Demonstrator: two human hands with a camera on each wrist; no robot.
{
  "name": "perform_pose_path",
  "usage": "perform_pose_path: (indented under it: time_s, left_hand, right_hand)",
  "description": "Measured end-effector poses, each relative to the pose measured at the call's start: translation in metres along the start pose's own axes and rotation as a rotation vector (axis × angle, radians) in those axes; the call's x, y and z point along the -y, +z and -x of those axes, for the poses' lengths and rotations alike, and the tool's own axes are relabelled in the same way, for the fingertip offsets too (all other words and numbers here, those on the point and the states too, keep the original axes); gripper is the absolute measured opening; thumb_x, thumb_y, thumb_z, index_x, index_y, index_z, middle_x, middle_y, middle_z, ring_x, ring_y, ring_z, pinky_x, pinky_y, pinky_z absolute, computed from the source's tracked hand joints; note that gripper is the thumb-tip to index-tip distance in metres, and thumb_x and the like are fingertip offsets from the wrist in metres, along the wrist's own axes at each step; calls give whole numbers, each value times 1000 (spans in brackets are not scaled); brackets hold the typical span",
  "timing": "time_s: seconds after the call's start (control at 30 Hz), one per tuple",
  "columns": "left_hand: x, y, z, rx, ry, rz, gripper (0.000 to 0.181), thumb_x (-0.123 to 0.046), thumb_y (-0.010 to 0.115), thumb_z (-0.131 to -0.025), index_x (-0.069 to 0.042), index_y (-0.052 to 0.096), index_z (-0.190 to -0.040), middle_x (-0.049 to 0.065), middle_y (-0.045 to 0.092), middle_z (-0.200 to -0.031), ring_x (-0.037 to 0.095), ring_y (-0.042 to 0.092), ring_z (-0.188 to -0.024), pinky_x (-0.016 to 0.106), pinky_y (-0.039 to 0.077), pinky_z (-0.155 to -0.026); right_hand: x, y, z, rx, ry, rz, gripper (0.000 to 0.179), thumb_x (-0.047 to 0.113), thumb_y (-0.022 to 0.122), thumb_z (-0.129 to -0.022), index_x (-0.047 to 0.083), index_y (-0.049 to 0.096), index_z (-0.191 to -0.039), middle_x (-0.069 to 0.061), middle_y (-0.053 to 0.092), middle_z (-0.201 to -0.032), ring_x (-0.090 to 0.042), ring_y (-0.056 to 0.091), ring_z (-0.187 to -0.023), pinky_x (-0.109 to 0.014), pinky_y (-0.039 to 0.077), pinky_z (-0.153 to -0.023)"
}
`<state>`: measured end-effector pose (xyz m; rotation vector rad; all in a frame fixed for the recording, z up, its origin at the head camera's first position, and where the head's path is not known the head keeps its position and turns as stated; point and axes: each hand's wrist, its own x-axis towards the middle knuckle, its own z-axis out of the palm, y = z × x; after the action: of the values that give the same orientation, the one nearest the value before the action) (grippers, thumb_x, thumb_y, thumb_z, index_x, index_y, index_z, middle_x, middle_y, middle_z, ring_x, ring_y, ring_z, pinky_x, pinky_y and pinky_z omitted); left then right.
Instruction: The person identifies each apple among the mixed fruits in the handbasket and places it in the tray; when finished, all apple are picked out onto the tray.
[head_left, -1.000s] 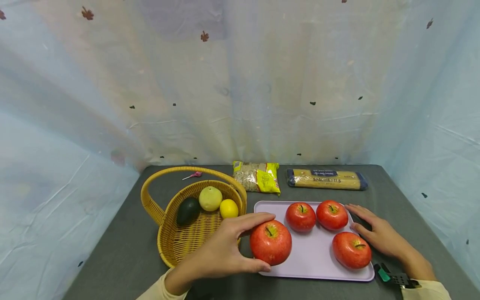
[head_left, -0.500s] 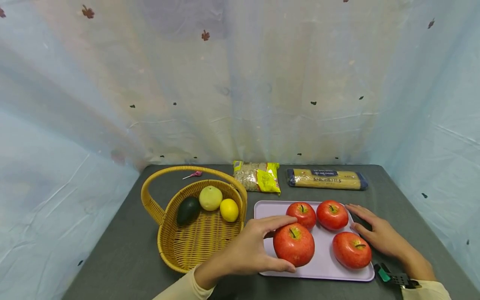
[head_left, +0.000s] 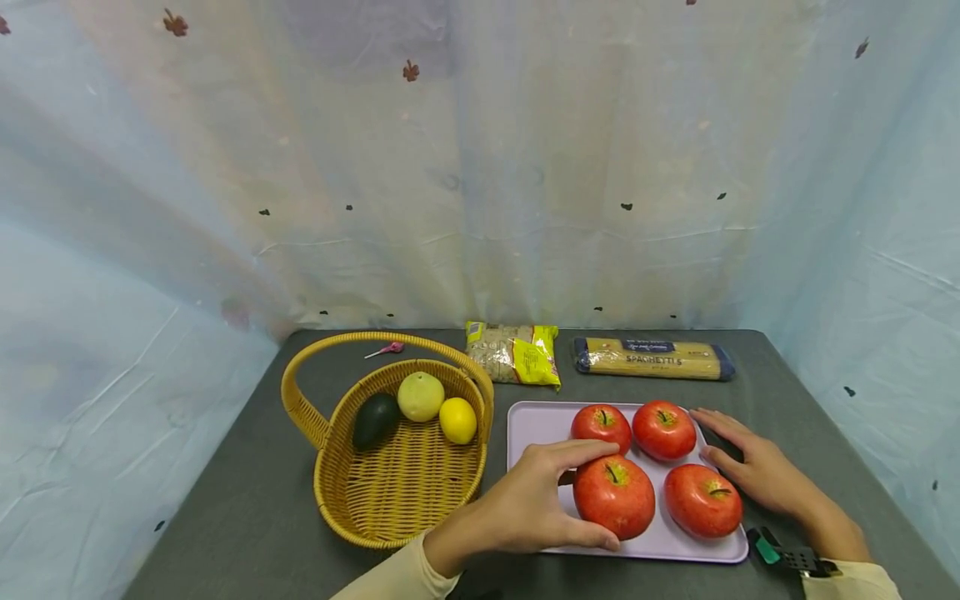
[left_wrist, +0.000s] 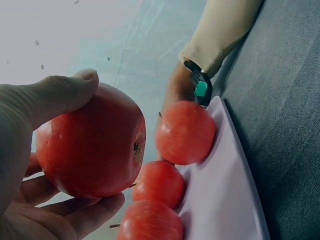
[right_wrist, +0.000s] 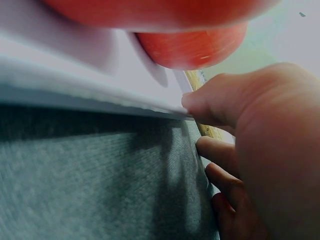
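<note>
My left hand (head_left: 536, 498) holds a red apple (head_left: 614, 497) between thumb and fingers. In the left wrist view this apple (left_wrist: 92, 145) is above the lilac tray (left_wrist: 222, 192), apart from it. On the tray (head_left: 540, 421) sit three more red apples: one at the back middle (head_left: 601, 427), one at the back right (head_left: 664, 430) and one at the front right (head_left: 703, 500). At the tray's right edge lies my right hand (head_left: 765, 471), fingers fairly straight. The right wrist view shows its thumb touching the tray rim (right_wrist: 150, 102), with its other fingers (right_wrist: 225, 177) outside the rim.
Left of the tray stands a yellow wicker basket (head_left: 324, 492) with a tall handle. It holds a dark green avocado (head_left: 377, 422), a pale green round fruit (head_left: 421, 396) and a lemon (head_left: 457, 420). Behind are a lollipop (head_left: 386, 350), a yellow-clear bag (head_left: 513, 354) and a spaghetti pack (head_left: 654, 358).
My left hand has carried its apple rightward, from the tray's left edge to over its middle. My right hand has stayed by the tray's right edge.
</note>
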<state>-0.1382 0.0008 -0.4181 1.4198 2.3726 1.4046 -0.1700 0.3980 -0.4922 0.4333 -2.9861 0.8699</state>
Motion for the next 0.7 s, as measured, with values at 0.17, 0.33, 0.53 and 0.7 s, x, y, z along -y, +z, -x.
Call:
perform_pose_path:
  time_s: [0.17,0.33,0.53,0.7]
  left_hand:
    - [4,8,-7,8,-50,-2,85,-30,101,-81,-14,60,-154,-4,70,-145,-2,64,-124,11,55,-97]
    - [9,16,-12,27,-73,-28,83,-32,100,-82,-15,61,-153,-5,72,-142,-3,63,-121,9,54,-95]
    - [17,24,-14,53,-117,-27,82,-34,100,-82,-16,62,-152,-6,72,-141,-4,63,-121,8,53,-94]
    - [24,30,-14,67,-156,-59,82,-36,100,-81,-16,63,-152,-7,72,-140,-5,63,-119,9,53,-96]
  right_hand:
    - [0,0,0,-6,-3,-1,60,27,70,-107,6,52,-160,-34,51,-160,-62,47,-143,-88,40,-104]
    - [-1,0,1,-6,-1,-4,60,27,70,-107,5,52,-160,-34,50,-160,-61,46,-144,-88,39,-105]
    - [0,0,1,4,11,-8,61,29,69,-107,7,52,-161,-34,49,-161,-61,46,-145,-89,39,-105]
    - [0,0,0,8,14,-9,61,29,69,-107,7,51,-162,-34,49,-161,-61,46,-145,-89,39,-105]
